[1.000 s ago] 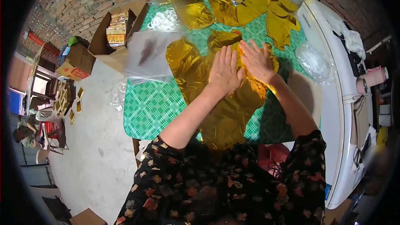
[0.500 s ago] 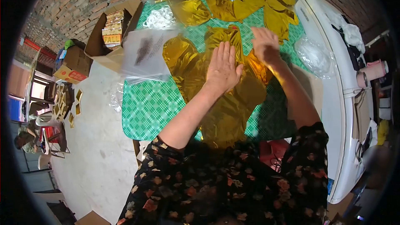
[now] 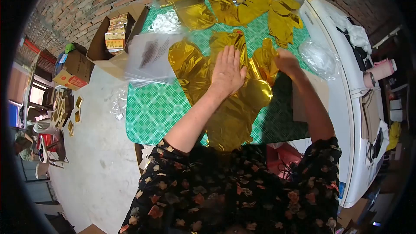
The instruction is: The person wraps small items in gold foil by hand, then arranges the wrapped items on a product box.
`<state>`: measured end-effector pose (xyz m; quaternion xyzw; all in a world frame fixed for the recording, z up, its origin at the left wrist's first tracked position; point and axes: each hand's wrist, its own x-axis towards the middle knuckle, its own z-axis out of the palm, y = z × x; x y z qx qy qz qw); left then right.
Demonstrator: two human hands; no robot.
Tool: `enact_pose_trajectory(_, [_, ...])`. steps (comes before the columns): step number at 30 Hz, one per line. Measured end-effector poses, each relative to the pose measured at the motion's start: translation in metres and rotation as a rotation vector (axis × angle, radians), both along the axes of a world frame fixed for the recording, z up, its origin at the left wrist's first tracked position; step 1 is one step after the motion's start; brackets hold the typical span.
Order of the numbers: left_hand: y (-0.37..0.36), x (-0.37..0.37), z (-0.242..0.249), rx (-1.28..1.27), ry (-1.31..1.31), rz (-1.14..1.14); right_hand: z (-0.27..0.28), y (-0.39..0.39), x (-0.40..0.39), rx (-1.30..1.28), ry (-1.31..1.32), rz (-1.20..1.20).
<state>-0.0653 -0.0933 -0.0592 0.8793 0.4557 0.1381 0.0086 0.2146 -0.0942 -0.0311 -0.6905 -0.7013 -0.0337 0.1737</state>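
Note:
A flat, uninflated gold foil balloon lies on the green checked tablecloth in front of me. My left hand rests on its middle with the palm down and fingers stretched out. At the balloon's right side, my right hand is closed, its fingers at the edge of a raised, creased lobe of foil; the fingertips are partly hidden. More gold foil balloons lie at the far end of the table.
A stack of clear plastic bags and a bundle of white ties lie to the left. An open carton holds printed packs. A plastic-wrapped white bundle sits by the white appliance on the right.
My right hand has come down a little and closed at the foil's edge, and the right lobe now stands up more. The left hand stays flat on the balloon.

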Motion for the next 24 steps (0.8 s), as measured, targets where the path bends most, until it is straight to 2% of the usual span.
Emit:
enact_pose_trajectory(2, [0.001, 0.0, -0.004, 0.012, -0.02, 0.0, 0.014, 0.002, 0.002, 0.056, 0.1, 0.085])
enact_pose_trajectory(5, [-0.001, -0.002, -0.001, 0.008, -0.048, -0.009, 0.033, 0.01, -0.004, -0.127, 0.596, -0.002])
enact_pose_trajectory(6, [0.0, -0.002, -0.003, 0.026, -0.064, -0.011, 0.046, 0.001, -0.017, -0.128, 0.702, 0.097])
enact_pose_trajectory(9, [0.0, 0.0, -0.007, 0.039, -0.045, -0.008, 0.076, -0.019, -0.068, -0.28, 1.158, 0.168])
enact_pose_trajectory(11, [0.0, 0.0, 0.001, 0.004, 0.056, 0.018, 0.071, -0.011, -0.082, -0.353, 1.217, 0.253])
enact_pose_trajectory(13, [-0.001, -0.005, -0.003, 0.208, 0.429, 0.035, 0.076, -0.018, -0.124, -0.284, 1.34, 0.051])
enact_pose_trajectory(14, [-0.001, -0.007, -0.005, 0.309, 0.616, 0.044, 0.072, -0.014, -0.13, -0.303, 1.368, 0.123])
enact_pose_trajectory(16, [0.001, -0.008, 0.01, 0.071, 0.518, -0.06, 0.053, -0.008, -0.137, -0.343, 1.423, 0.264])
enact_pose_trajectory(18, [0.002, -0.007, 0.024, -0.171, 0.41, -0.165, 0.035, -0.009, -0.128, -0.158, 1.096, 0.227])
enact_pose_trajectory(19, [0.002, -0.007, 0.012, -0.073, 0.332, -0.15, 0.032, -0.012, -0.123, -0.072, 0.927, 0.21])
enact_pose_trajectory(20, [0.001, -0.007, -0.003, 0.025, 0.253, -0.131, 0.03, -0.026, -0.115, 0.007, 0.935, 0.227])
enact_pose_trajectory(21, [0.002, -0.007, -0.013, 0.126, 0.173, -0.11, 0.018, -0.037, -0.101, 0.052, 0.762, 0.209])
enact_pose_trajectory(22, [0.0, -0.007, 0.007, 0.016, 0.245, -0.118, -0.002, -0.046, -0.086, 0.098, 0.589, 0.19])
enact_pose_trajectory(24, [-0.006, -0.01, 0.029, 0.0, 0.352, -0.115, -0.029, -0.06, -0.074, 0.176, 0.295, 0.177])
